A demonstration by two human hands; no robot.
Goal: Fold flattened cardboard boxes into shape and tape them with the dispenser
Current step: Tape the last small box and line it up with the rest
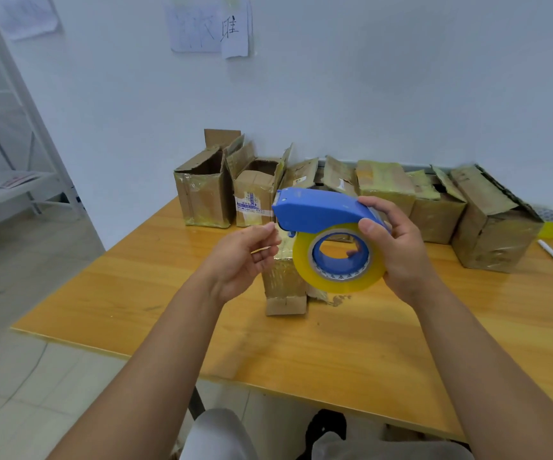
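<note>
Nearest me I see both forearms reaching out over the worktop point(351, 353), with grey-clad knees at the bottom edge. My right hand point(398, 247) grips the blue dispenser point(318, 209) at its rear, thumb on the near side and fingers curled over the top, holding it up in the air above the worktop. The yellowish tape roll point(338, 260) sits in the dispenser, its blue hub facing me. My left hand point(242, 257) is at the dispenser's front end, fingers loosely bent, fingertips near the nose; I cannot tell whether they pinch the tape end. Behind and below the hands, a small taped box point(285, 287) stands on the worktop, partly hidden by the roll. Farther back, a row of worn boxes point(384, 190) lines the white wall point(401, 78), some with open flaps. Paper sheets point(212, 28) hang on the wall above.
</note>
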